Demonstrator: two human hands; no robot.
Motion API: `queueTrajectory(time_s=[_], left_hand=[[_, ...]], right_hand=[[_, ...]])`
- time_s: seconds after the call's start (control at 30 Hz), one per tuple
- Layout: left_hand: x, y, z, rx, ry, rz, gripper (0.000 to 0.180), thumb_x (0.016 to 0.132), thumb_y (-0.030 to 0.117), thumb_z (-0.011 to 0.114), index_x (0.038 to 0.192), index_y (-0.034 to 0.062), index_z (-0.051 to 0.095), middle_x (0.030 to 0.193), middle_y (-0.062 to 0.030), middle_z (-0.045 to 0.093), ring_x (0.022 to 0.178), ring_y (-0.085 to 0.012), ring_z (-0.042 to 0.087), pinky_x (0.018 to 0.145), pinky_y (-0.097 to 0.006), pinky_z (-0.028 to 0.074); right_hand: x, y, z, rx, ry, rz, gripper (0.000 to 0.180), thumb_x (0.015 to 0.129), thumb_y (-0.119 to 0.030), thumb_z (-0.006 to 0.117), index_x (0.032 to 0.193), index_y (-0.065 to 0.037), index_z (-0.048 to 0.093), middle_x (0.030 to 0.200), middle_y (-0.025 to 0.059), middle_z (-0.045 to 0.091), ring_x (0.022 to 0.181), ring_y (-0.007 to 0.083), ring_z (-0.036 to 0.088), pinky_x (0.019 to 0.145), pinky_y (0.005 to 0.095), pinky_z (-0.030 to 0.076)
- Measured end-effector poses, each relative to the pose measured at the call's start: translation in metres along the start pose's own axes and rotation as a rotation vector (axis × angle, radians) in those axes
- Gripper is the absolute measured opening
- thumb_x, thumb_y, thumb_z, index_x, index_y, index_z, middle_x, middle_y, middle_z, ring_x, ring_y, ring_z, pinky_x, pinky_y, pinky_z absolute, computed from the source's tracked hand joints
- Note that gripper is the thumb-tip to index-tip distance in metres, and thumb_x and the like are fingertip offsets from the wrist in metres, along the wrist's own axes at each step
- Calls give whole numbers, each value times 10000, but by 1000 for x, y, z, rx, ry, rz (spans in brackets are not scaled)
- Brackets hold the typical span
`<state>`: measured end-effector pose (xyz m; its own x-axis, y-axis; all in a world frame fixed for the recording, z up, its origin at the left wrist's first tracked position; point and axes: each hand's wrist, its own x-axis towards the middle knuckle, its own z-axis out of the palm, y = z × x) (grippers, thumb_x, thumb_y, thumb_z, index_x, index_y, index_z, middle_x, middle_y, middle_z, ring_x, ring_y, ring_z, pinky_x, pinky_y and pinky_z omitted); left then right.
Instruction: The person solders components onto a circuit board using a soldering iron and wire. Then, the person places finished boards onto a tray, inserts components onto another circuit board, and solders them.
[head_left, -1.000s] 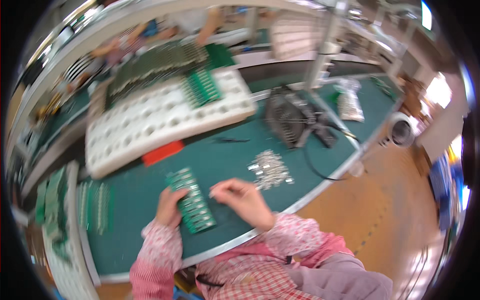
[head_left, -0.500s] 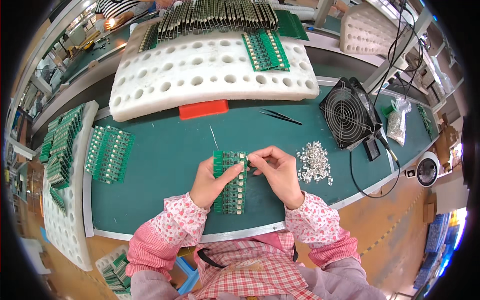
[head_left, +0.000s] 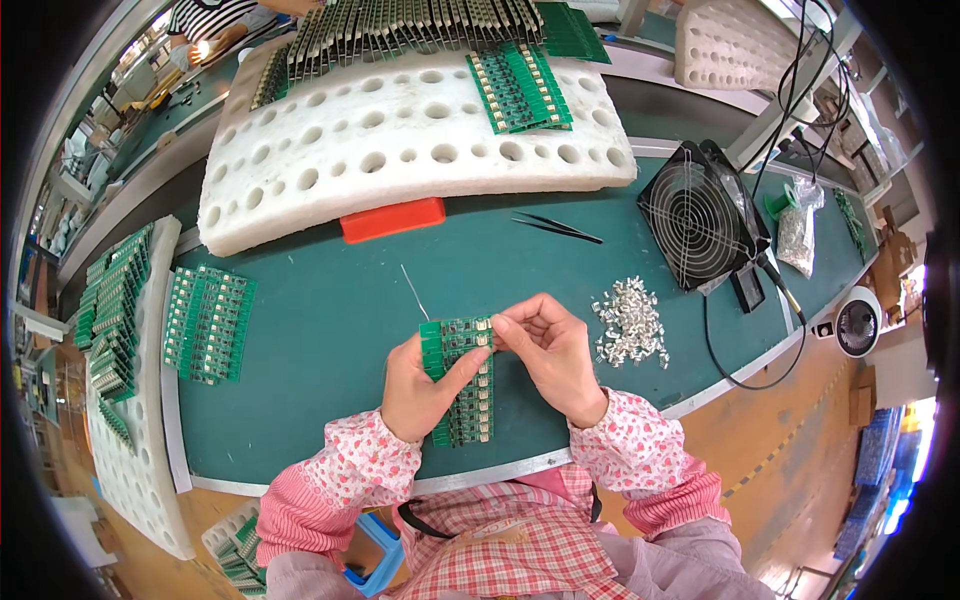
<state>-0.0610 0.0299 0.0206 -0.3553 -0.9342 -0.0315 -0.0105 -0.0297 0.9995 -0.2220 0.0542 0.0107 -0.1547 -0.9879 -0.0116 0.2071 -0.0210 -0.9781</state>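
Observation:
A green circuit board panel (head_left: 462, 405) with a column of small silvery metal parts along its right side is held over the green tabletop. My left hand (head_left: 418, 392) grips it from the left, thumb lying across its face. At the panel's upper right corner, my right hand (head_left: 552, 350) is closed in a pinch, fingertips against the edge; whatever sits between them is too small or hidden to name. A heap of small silvery metal parts (head_left: 630, 322) lies right of that hand. Beyond the panel's top, a thin pale wire (head_left: 413, 290) rests on the table.
Black tweezers (head_left: 557, 228) lie near a black fan (head_left: 690, 220). At the back, a white foam block (head_left: 340, 175) carries many boards, with a red tray (head_left: 393, 220) before it. More panels (head_left: 208, 325) lie left, beside another foam block (head_left: 150, 420). A plastic bag of parts (head_left: 797, 235) stands far right.
The panel and my left hand sit slightly lower in the picture. My right fingertips remain at the panel's upper right corner. The surroundings have shifted a little as the view moved.

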Motion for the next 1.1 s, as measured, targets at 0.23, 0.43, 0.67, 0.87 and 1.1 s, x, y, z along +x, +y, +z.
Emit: queueTrajectory(time_s=[0.23,0.43,0.67,0.87,1.1], left_hand=[[3,4,6,-253,-68,-57,264,813,86,691,1047,3,602,931,-47,662,821,-91,608,729,-248,502],[2,-3,1,-260,-120,-137,303,808,69,696,1079,4,576,949,-38,647,822,-88,603,719,-244,503],[0,18,5,-335,3,-42,242,795,52,704,980,-2,557,889,-42,634,776,-77,593,686,-230,494],[-6,33,9,-116,146,150,252,761,39,722,936,2,546,837,-31,609,749,-73,587,663,-212,476],[-15,48,4,3,95,180,210,692,19,724,829,38,565,765,-33,606,689,-82,561,756,-261,442]], right_hand=[[2,0,-5,-34,12,-88,131,878,-78,615,908,30,548,831,72,639,745,105,616,687,234,510],[1,-13,-7,67,2,30,169,881,-98,616,953,46,564,835,73,642,762,108,621,698,231,517],[-8,-15,2,-227,1,-200,109,836,-57,651,903,26,633,807,64,662,734,103,625,683,241,510],[-18,-27,12,-374,49,-357,92,800,-20,669,883,8,645,787,80,663,703,123,635,655,247,513],[-44,-47,-15,-560,125,-423,106,793,-4,669,898,-16,661,798,70,662,707,111,615,656,234,496]])
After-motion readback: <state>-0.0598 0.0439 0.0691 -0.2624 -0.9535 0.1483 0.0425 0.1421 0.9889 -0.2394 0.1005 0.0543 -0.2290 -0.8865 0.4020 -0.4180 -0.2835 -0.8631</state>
